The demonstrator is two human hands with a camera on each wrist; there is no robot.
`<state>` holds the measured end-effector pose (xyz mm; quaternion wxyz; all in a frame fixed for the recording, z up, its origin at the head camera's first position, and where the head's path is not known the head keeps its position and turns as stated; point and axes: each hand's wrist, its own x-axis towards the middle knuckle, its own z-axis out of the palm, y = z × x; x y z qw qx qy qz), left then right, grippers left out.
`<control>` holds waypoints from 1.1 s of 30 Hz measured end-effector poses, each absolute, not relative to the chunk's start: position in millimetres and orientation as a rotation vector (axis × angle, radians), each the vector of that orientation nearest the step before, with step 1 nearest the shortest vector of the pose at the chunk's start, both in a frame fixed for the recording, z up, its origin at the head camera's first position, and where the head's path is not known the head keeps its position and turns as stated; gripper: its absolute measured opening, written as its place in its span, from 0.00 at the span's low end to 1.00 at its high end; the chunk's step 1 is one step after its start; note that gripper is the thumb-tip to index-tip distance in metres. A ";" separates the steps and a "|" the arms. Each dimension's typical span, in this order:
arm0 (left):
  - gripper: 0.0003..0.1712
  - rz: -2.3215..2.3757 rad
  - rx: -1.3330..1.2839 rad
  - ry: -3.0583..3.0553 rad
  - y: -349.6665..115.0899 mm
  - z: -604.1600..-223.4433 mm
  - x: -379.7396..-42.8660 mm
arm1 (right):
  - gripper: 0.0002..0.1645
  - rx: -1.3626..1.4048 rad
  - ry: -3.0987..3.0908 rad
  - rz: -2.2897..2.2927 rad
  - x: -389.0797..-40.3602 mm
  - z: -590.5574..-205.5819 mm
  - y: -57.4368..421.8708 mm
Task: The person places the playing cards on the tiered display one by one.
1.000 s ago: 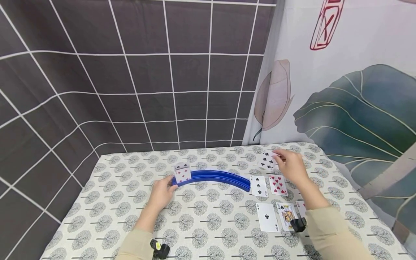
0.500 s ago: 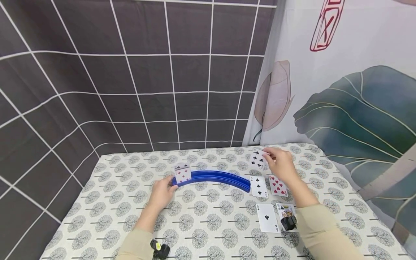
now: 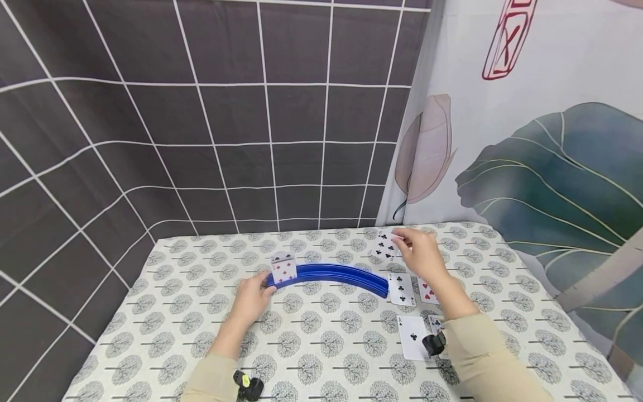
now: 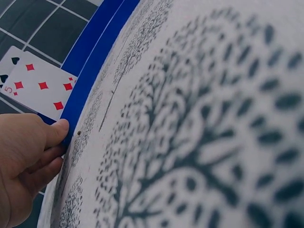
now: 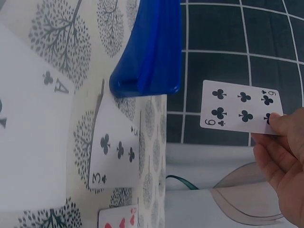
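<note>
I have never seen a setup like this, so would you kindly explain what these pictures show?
There is no machine: a person works bare-handed. A head-worn camera looks forward and down over the patterned tablecloth; each wrist camera shows one hand up close. The left hand grips one end of a curved blue holder, where a five of diamonds stands before a spades card. The right hand pinches a six of clubs in the air. The three of clubs and ace of clubs lie face up on the cloth, among others.

Rack point(image 3: 326, 271) sits just below centre frame, five of diamonds point(image 3: 284, 271) in its left end, three of clubs point(image 3: 401, 289) beside its right, six of clubs point(image 3: 385, 245) above, ace point(image 3: 413, 336) below
</note>
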<state>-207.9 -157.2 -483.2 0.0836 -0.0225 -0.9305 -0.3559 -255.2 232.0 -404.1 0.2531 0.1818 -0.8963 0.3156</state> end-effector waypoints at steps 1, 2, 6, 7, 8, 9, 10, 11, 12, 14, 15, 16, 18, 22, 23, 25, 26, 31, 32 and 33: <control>0.29 -1.061 -0.068 -2.777 -157.3 -483.5 -208.0 | 0.13 0.498 -2.438 0.857 -255.3 -404.2 230.7; 0.29 -1.060 -0.070 -2.777 -157.3 -483.6 -208.0 | 0.12 0.502 -2.438 0.855 -255.5 -404.4 229.5; 0.29 -1.064 -0.071 -2.778 -157.4 -483.1 -207.7 | 0.10 0.528 -2.435 0.865 -256.1 -404.8 224.4; 0.29 -1.067 -0.072 -2.778 -157.3 -482.9 -207.6 | 0.10 0.532 -2.433 0.865 -256.5 -405.3 223.4; 0.29 -1.069 -0.072 -2.778 -157.2 -482.7 -207.6 | 0.10 0.537 -2.431 0.868 -256.8 -405.4 222.3; 0.29 -1.070 -0.071 -2.779 -157.0 -482.5 -207.5 | 0.10 0.543 -2.429 0.873 -257.1 -405.6 221.2; 0.29 -1.068 -0.069 -2.780 -156.9 -482.4 -207.5 | 0.10 0.548 -2.428 0.876 -257.5 -405.9 220.1; 0.29 -1.067 -0.067 -2.781 -156.7 -482.2 -207.5 | 0.10 0.551 -2.429 0.878 -257.7 -405.9 218.9; 0.30 -1.064 -0.066 -2.782 -156.5 -482.1 -207.5 | 0.10 0.552 -2.429 0.878 -258.3 -406.3 217.8; 0.30 -1.058 -0.063 -2.784 -156.3 -482.0 -207.4 | 0.11 0.559 -2.430 0.873 -259.0 -406.5 215.2; 0.30 -1.056 -0.060 -2.784 -156.3 -482.1 -207.4 | 0.11 0.561 -2.432 0.873 -259.4 -406.8 213.8; 0.30 -1.056 -0.058 -2.784 -156.3 -482.2 -207.5 | 0.11 0.563 -2.433 0.864 -259.8 -407.0 212.4; 0.30 -1.056 -0.054 -2.784 -156.2 -482.3 -207.2 | 0.10 0.573 -2.434 0.850 -260.6 -407.4 209.6; 0.29 -1.063 -0.053 -2.781 -156.6 -482.3 -206.6 | 0.10 0.595 -2.437 0.832 -260.2 -407.1 203.4; 0.29 -1.065 -0.055 -2.780 -156.8 -482.5 -206.6 | 0.11 0.600 -2.442 0.839 -259.8 -406.9 201.8; 0.29 -1.068 -0.060 -2.776 -157.2 -483.0 -206.7 | 0.12 0.606 -2.451 0.850 -259.2 -406.7 199.0; 0.29 -1.068 -0.063 -2.775 -157.4 -483.3 -206.7 | 0.12 0.607 -2.456 0.855 -259.0 -406.6 197.6; 0.29 -1.063 -0.070 -2.769 -157.9 -484.0 -207.4 | 0.12 0.621 -2.461 0.883 -259.8 -407.2 191.6; 0.29 -1.067 -0.069 -2.768 -157.8 -483.9 -207.6 | 0.13 0.620 -2.464 0.886 -259.9 -407.4 190.3; 0.29 -1.070 -0.067 -2.768 -157.6 -483.8 -207.8 | 0.12 0.624 -2.466 0.887 -260.1 -407.5 189.0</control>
